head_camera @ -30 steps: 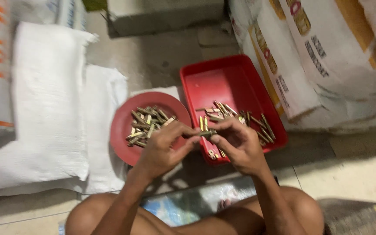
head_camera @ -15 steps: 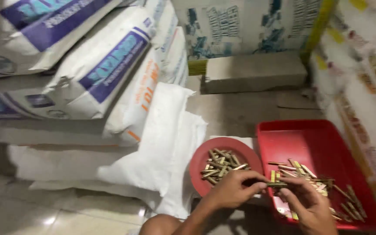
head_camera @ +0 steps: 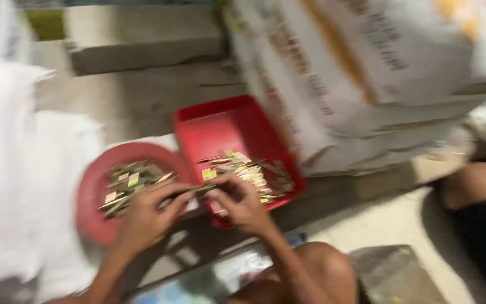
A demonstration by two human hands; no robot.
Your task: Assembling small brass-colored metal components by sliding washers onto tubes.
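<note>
My left hand (head_camera: 150,217) and my right hand (head_camera: 236,202) meet over the floor and pinch the two ends of a thin dark stick-like piece (head_camera: 193,192) between them. Under the left hand lies a round red plate (head_camera: 94,222) with several small yellowish sticks on it. Behind the right hand stands a red rectangular tray (head_camera: 220,126) with a heap of the same sticks (head_camera: 251,169) near its front. The picture is blurred by head motion.
Large white printed sacks (head_camera: 367,73) lean at the right behind the tray. White cloth or sacks (head_camera: 12,169) lie at the left. A concrete block (head_camera: 142,36) stands at the back. Another person's leg (head_camera: 476,186) shows at the right edge; my own knee (head_camera: 316,273) is below.
The view swung left and then back to the right; the sacks at the left went out of view. Both hands stayed on the thin piece between plate and tray.
</note>
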